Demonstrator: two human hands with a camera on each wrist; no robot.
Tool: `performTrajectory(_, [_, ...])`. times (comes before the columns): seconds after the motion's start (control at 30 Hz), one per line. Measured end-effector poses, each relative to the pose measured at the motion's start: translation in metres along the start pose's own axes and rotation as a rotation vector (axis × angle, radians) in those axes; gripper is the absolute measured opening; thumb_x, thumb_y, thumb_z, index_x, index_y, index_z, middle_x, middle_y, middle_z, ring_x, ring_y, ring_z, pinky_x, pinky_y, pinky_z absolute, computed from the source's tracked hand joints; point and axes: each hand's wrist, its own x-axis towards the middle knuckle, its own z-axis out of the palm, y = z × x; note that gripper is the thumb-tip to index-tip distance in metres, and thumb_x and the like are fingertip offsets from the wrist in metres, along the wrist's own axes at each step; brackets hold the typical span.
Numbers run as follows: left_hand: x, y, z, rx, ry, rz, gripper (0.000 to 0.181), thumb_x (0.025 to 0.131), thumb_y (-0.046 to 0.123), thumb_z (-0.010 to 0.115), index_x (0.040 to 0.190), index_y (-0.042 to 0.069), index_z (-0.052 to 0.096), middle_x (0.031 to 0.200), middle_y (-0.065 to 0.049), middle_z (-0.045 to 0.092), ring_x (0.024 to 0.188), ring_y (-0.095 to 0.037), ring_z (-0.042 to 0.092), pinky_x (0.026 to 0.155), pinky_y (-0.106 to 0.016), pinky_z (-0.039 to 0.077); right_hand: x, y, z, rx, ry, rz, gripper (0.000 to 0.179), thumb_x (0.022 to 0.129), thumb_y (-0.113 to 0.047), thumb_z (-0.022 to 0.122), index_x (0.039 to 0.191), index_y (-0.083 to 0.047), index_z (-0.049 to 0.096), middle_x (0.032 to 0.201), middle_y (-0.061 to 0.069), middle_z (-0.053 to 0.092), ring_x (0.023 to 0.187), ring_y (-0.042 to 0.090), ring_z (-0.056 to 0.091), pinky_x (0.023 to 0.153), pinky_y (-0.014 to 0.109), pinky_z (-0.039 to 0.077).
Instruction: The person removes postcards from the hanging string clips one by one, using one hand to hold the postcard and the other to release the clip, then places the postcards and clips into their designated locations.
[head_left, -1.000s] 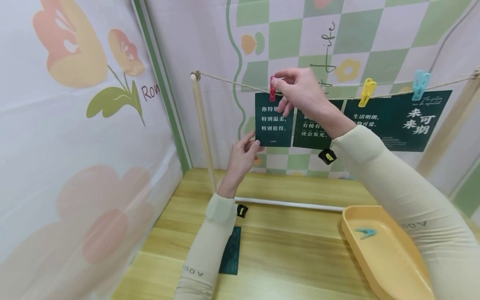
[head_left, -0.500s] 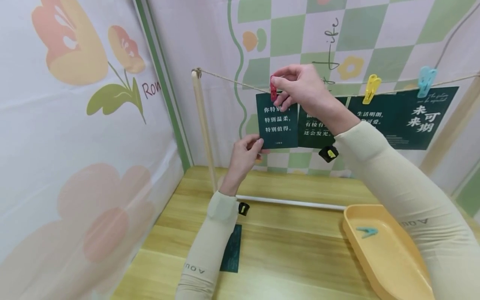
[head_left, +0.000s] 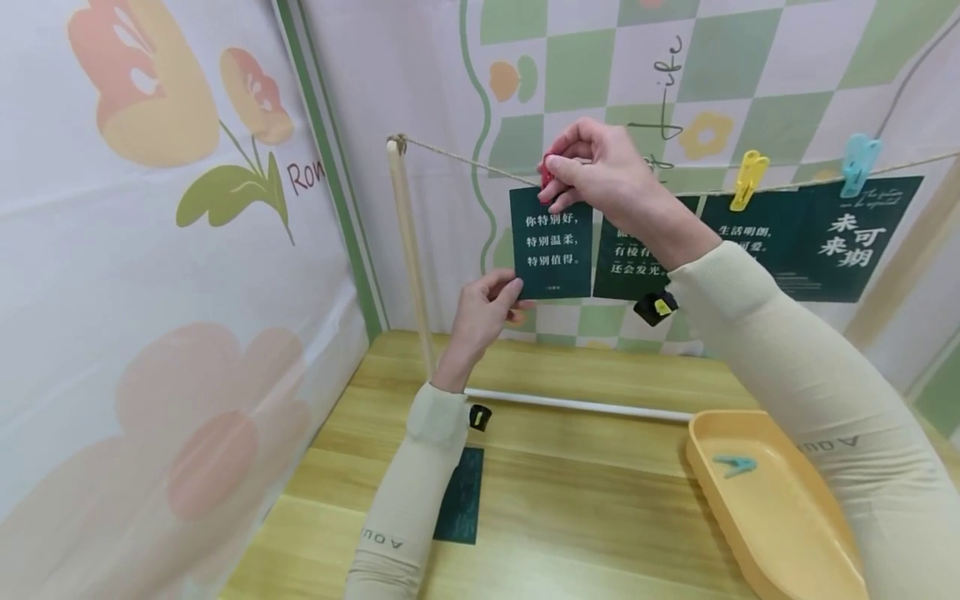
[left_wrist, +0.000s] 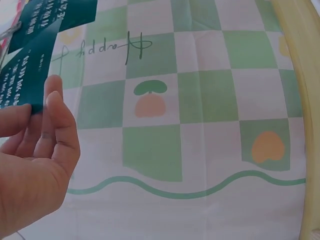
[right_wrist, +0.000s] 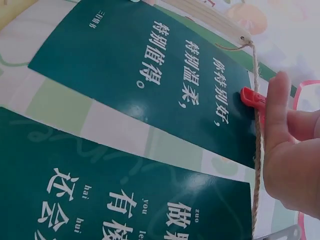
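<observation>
My right hand (head_left: 603, 167) pinches a red clothespin (right_wrist: 251, 98) at the twine (right_wrist: 258, 150), over the top edge of a dark green card (head_left: 551, 275) with white writing. In the right wrist view the clothespin's tip overlaps the card's face right beside the twine. Lower down, my left hand (head_left: 480, 321) holds that card's bottom left corner between thumb and fingers. Close to its right hangs a second green card (head_left: 630, 283), partly hidden behind my right hand and wrist. Further along, a yellow clothespin (head_left: 750, 179) and a light blue clothespin (head_left: 860, 165) sit on the twine above more cards.
A wooden post (head_left: 408, 250) carries the twine's left end. Along the table lies a white rod (head_left: 577, 405). An orange tray (head_left: 795, 525) at the right holds a teal clothespin (head_left: 735, 464). Another green card (head_left: 463, 500) lies partly under my left sleeve.
My right fingers have closed further over the red clothespin and cover more of it. The left hand keeps its hold on the card's corner. The head view has shifted slightly.
</observation>
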Motion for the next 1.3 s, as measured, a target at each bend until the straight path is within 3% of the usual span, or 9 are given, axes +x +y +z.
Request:
performTrajectory(0.33, [-0.004, -0.001, -0.005, -0.015, -0.020, -0.028, 0.016, 0.098, 0.013, 0.059, 0.107, 0.000, 0.063, 0.100, -0.027, 0.070, 0.073, -0.013, 0.074, 0.072, -0.042, 0.060, 0.002, -0.005, -0.002, 0.163, 0.114, -0.123, 0.012, 0.095, 0.003, 0.056, 0.104, 0.001, 0.050, 0.096, 0.017, 0.061, 0.070, 0.022, 0.070, 0.067, 0.026, 0.059])
performTrajectory(0.47, [-0.005, 0.000, -0.006, -0.017, -0.042, -0.042, 0.015, 0.098, 0.013, 0.060, 0.106, 0.000, 0.061, 0.100, -0.028, 0.071, 0.074, -0.019, 0.075, 0.075, -0.045, 0.060, 0.002, -0.003, -0.008, 0.199, 0.150, -0.163, 0.012, 0.095, 0.002, 0.057, 0.105, 0.001, 0.051, 0.097, 0.018, 0.060, 0.072, 0.022, 0.070, 0.070, 0.027, 0.059])
performTrajectory(0.67, [-0.012, -0.003, -0.011, 0.015, -0.100, -0.070, 0.015, 0.099, 0.014, 0.059, 0.105, 0.000, 0.059, 0.100, -0.025, 0.072, 0.079, -0.022, 0.076, 0.072, -0.041, 0.061, -0.006, 0.000, -0.015, 0.208, 0.230, -0.242, 0.015, 0.094, -0.002, 0.060, 0.106, -0.001, 0.052, 0.098, 0.016, 0.063, 0.072, 0.022, 0.071, 0.071, 0.027, 0.059])
performTrajectory(0.8, [-0.017, -0.008, -0.016, 0.052, -0.117, -0.086, 0.015, 0.099, 0.016, 0.058, 0.103, 0.001, 0.057, 0.099, -0.021, 0.074, 0.081, -0.025, 0.076, 0.074, -0.041, 0.060, -0.012, -0.002, -0.013, 0.191, 0.226, -0.259, 0.018, 0.093, -0.003, 0.062, 0.108, -0.001, 0.052, 0.100, 0.016, 0.064, 0.073, 0.022, 0.071, 0.072, 0.027, 0.059])
performTrajectory(0.93, [-0.024, -0.010, -0.023, 0.064, -0.140, -0.114, 0.015, 0.101, 0.016, 0.056, 0.103, 0.002, 0.053, 0.098, -0.024, 0.073, 0.085, -0.031, 0.075, 0.073, -0.040, 0.061, -0.027, -0.006, -0.008, 0.125, 0.181, -0.247, 0.021, 0.094, -0.004, 0.062, 0.112, 0.000, 0.052, 0.100, 0.016, 0.064, 0.074, 0.021, 0.071, 0.071, 0.028, 0.059])
performTrajectory(1.13, [-0.035, -0.013, -0.033, 0.057, -0.137, -0.143, 0.017, 0.101, 0.017, 0.056, 0.106, 0.001, 0.052, 0.097, -0.025, 0.073, 0.082, -0.024, 0.076, 0.070, -0.035, 0.061, -0.061, -0.012, -0.001, -0.137, 0.106, -0.252, 0.031, 0.096, -0.014, 0.061, 0.124, 0.000, 0.055, 0.102, 0.014, 0.069, 0.074, 0.020, 0.072, 0.064, 0.028, 0.059])
performTrajectory(1.3, [-0.043, -0.016, -0.040, 0.063, -0.152, -0.123, 0.018, 0.101, 0.018, 0.056, 0.107, 0.001, 0.051, 0.097, -0.026, 0.072, 0.082, -0.025, 0.075, 0.076, -0.045, 0.060, -0.082, -0.014, -0.001, -0.223, 0.086, -0.238, 0.034, 0.097, -0.017, 0.061, 0.127, -0.003, 0.058, 0.105, 0.006, 0.072, 0.071, 0.020, 0.072, 0.056, 0.030, 0.058])
